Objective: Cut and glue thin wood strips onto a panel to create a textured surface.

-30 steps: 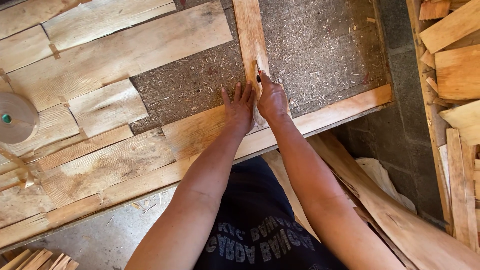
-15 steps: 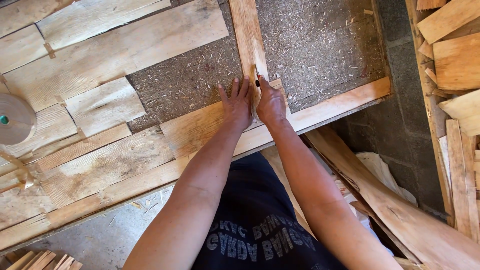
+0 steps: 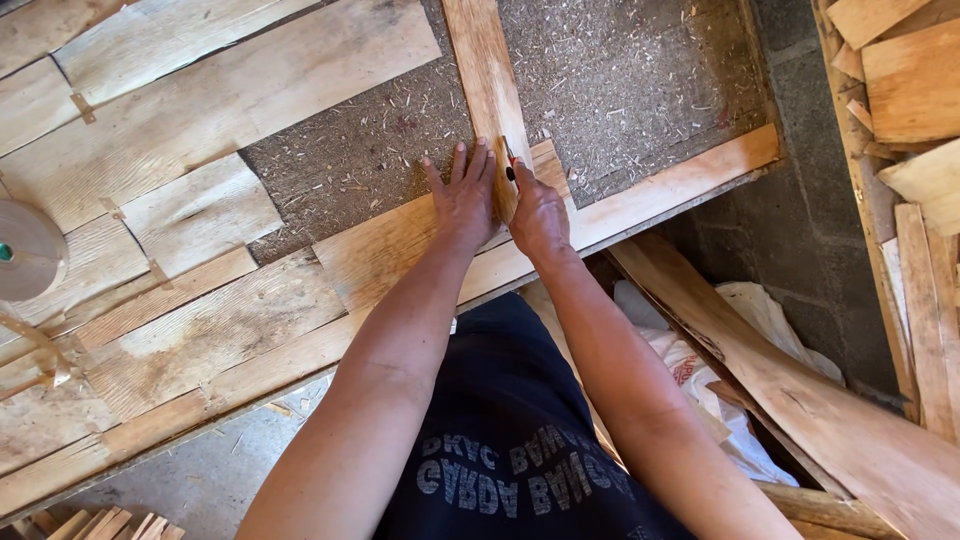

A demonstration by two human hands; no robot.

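Hands met near the middle of the view, seen from above on a worktop (image 3: 620,70) covered in gritty sawdust and thin sheets of pale wood veneer. The left hand (image 3: 465,200) lay flat and spread wide, palm down, fingers pointing away from the body, pressing on the near end of a narrow veneer strip (image 3: 485,75) that ran from the hands toward the far edge of the worktop. The right hand (image 3: 538,215) sat just beside it, touching the strip's right edge, curled shut around a small tool (image 3: 511,170) with a dark and red tip showing above the knuckles; what kind of tool it was could not be told. Beneath both hands, a wider veneer sheet (image 3: 390,250) lay along the near edge of the worktop, and the strip crossed over it. More veneer pieces (image 3: 200,130) covered the left half of the worktop, some joined with short bits of tape. A tape roll (image 3: 28,250) sat at the far left edge. To the right, below the worktop, a long board (image 3: 800,400) leaned over white sacking (image 3: 700,350), and stacked wood offcuts (image 3: 910,100) filled the right edge. The person wore a dark shirt.
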